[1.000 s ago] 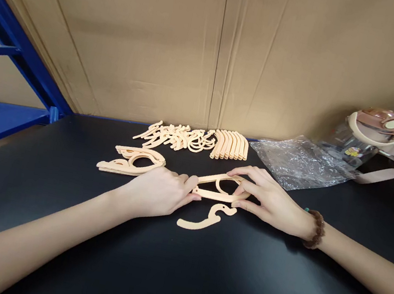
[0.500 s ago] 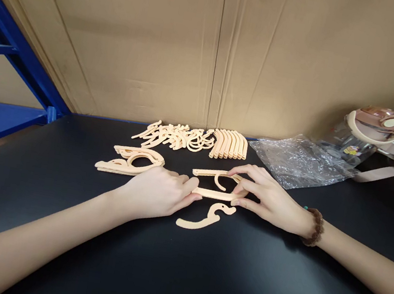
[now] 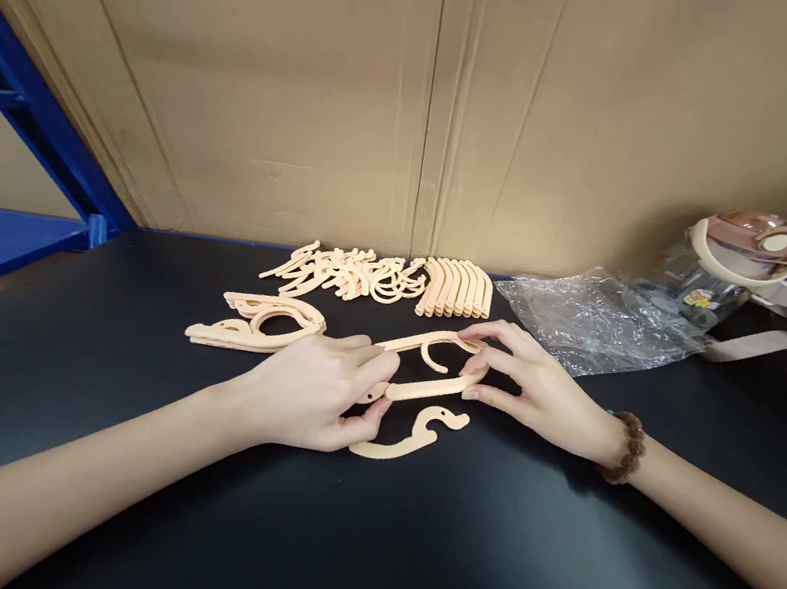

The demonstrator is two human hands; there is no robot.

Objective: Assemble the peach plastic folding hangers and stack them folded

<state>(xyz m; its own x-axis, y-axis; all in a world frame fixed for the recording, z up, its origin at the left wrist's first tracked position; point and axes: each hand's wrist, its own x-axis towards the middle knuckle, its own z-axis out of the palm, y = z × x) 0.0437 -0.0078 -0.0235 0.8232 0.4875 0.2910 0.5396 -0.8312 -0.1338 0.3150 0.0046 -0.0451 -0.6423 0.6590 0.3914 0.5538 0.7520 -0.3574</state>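
Between my hands is a cream plastic folding hanger [image 3: 427,389], its two arms lying roughly side by side with the curved hook between them. My left hand [image 3: 323,386] pinches the left end, where a small piece with a hole shows under the fingers. At the other end, the fingers of my right hand [image 3: 526,384] are closed on the bend of the hanger. Just below lies a loose curved hanger piece [image 3: 405,444] with a wavy end. Folded hangers [image 3: 259,320] rest stacked to the left of my left hand.
Toward the cardboard wall [image 3: 284,92] lie a heap of loose hanger pieces [image 3: 351,275] and a neat row of curved arms [image 3: 456,288]. A clear plastic bag [image 3: 587,319] and a strapped bottle [image 3: 734,263] are at the right. A blue frame [image 3: 37,110] stands left.
My left hand has shifted slightly left and down, its fingers now around the hanger's left end. The hanger's arms have tilted, and a small holed piece shows at that end.
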